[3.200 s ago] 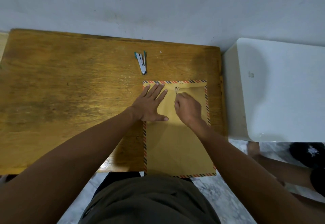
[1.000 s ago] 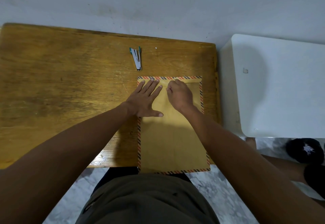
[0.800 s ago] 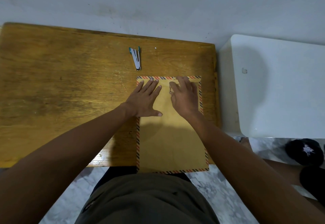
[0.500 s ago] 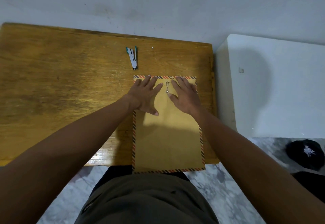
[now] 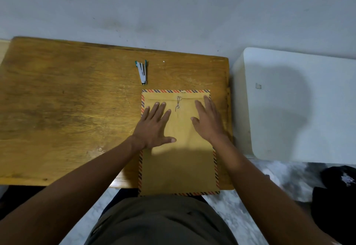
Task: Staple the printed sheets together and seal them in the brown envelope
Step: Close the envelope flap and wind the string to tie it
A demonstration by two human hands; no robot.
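L hand + R hand flat on envelope; stapler apart

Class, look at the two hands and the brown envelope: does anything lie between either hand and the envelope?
Nothing visible does. The left hand and right hand both lie open and flat on the brown envelope, either side of its string clasp. The stapler sits apart on the wooden desk.

Left hand flat; right hand flat, fingers spread.
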